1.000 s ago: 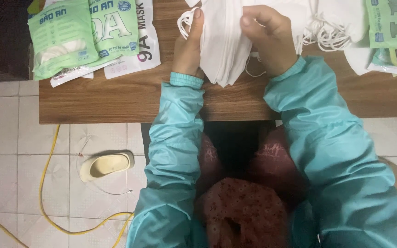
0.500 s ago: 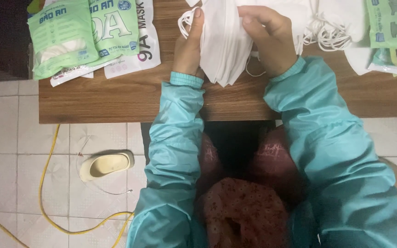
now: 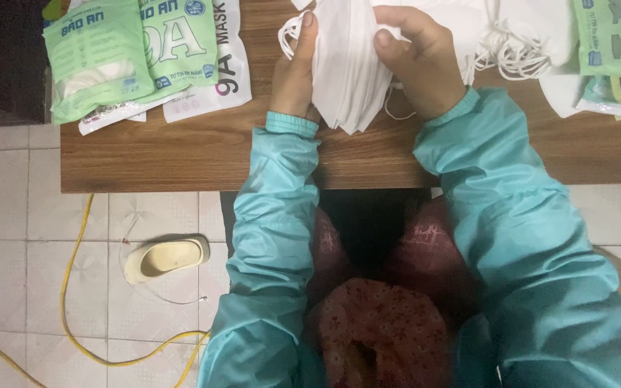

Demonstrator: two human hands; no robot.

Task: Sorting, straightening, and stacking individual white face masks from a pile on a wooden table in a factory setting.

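My left hand (image 3: pixel 295 75) and right hand (image 3: pixel 420 63) share one grip, clamped from either side on a stack of white face masks (image 3: pixel 345 68) held upright on its edge above the far part of the wooden counter (image 3: pixel 203 154), left fingers pressed flat to one face, right thumb and fingers curled over the other. Thin white ear loops (image 3: pixel 287 30) spill out past my left fingertips. Both teal sleeves (image 3: pixel 497 208) reach forward from the near edge of the counter. Just right of the stack lies a loose heap of more white masks (image 3: pixel 522 36) with tangled loops, and beyond it green packets (image 3: pixel 612 43). Well to the left rest green and white mask packets (image 3: pixel 138 50). On the tiled floor (image 3: pixel 8 237) below, a pale sandal (image 3: pixel 167 256) sits beside a yellow cable (image 3: pixel 73 287).
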